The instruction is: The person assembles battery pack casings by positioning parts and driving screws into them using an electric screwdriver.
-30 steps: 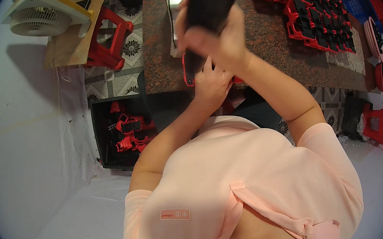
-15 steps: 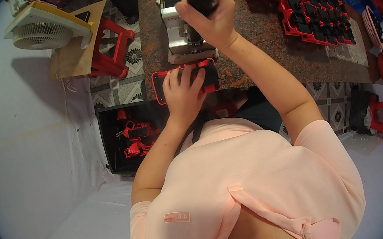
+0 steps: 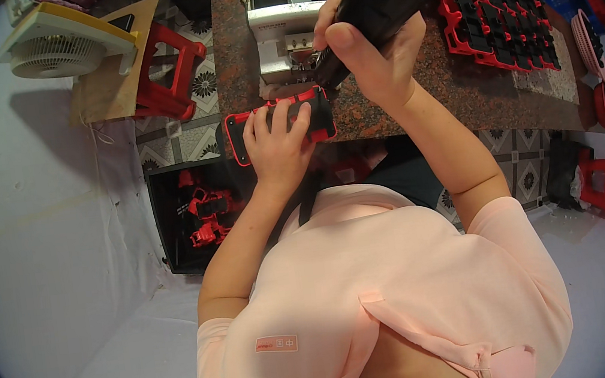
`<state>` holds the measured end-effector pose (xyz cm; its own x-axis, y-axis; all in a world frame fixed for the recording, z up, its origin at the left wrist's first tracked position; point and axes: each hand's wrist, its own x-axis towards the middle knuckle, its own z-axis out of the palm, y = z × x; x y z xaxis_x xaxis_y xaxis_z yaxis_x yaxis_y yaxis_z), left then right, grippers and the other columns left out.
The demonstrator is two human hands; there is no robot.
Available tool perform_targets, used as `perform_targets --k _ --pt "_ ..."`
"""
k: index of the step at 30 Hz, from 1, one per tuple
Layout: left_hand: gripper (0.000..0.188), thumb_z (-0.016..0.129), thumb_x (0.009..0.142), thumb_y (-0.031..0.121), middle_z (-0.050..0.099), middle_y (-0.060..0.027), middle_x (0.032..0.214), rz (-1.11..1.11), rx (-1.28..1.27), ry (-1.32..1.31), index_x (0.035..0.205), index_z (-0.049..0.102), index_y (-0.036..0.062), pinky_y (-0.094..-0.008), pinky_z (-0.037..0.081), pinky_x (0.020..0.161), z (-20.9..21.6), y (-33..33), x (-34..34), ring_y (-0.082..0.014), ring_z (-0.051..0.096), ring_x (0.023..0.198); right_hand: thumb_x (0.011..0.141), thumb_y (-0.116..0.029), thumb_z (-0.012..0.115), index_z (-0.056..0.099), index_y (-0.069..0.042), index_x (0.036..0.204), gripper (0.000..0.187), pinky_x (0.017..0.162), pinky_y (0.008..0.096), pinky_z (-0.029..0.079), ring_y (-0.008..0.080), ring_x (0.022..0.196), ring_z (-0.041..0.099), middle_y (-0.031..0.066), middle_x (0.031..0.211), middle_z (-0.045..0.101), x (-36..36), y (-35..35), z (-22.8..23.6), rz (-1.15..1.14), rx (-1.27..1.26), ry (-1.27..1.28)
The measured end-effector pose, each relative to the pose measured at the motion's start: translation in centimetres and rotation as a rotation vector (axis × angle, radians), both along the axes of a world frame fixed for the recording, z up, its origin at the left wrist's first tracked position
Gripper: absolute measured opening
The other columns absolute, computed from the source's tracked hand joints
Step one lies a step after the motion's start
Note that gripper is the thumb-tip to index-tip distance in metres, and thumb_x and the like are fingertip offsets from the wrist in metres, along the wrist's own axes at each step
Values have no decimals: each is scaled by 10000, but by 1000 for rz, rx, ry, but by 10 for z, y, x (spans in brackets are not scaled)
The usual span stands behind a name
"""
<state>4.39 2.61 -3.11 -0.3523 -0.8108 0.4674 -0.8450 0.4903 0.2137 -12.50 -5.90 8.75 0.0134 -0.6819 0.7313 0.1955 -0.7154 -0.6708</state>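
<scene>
On the near edge of the brown stone table [image 3: 414, 111], in the head view, lies a flat red and black plastic part [image 3: 246, 131]. The left hand [image 3: 277, 150] rests on top of it. Its fingers [image 3: 280, 116] are a little spread and press down flat on the part, holding it on the table. The part sits right at the table's edge, just in front of the person's chest.

The right hand [image 3: 370, 60] is up above the table, just to the right of the part. Its fingers are wrapped tight around a black power tool [image 3: 374, 2]. The thumb lies across the front of the tool. The tool tilts down to the left, and its tip [image 3: 324, 79] is right at the far right corner of the part. I cannot tell if the tip touches it.

Behind the part stands a small white machine [image 3: 280, 10]. On the right side of the table lie many more red and black parts [image 3: 496, 14] in rows. On the floor to the left is a black box [image 3: 171, 228] with red pieces inside. Farther left there is a red stool [image 3: 171, 73] and a white fan [image 3: 54, 45].
</scene>
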Motion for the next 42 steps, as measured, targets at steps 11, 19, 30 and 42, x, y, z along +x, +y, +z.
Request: perform_targets --k 11,19,30,42 --pt "629 847 581 223 560 -60 1236 17 -9 -11 1179 655 190 -504 384 989 0 0 -2 -335 502 1145 730 -195 864 563 -8 1103 515 593 234 500 70 694 627 37 824 669 10 0 -9 -84 83 110" --pt "623 838 583 228 551 -65 1238 -4 3 3 1177 658 181 -512 386 989 0 -2 2 -335 494 1147 815 -10 748 526 30 1105 367 601 234 477 102 670 597 55 790 647 9 -14 2 85 163 184" --pt "619 838 587 231 535 -73 1240 -7 5 3 1176 655 173 -517 381 1003 4 1 9 -336 489 1138 830 0 737 518 -24 1012 285 595 233 483 90 672 609 33 770 639 19 -44 -33 -50 -44 50" --pt "623 829 605 212 529 -81 1194 151 -9 -33 1186 605 186 -511 390 977 1 -6 20 -332 509 1092 917 -297 672 474 36 1165 460 592 273 501 157 623 612 115 753 623 14 13 16 81 191 97"
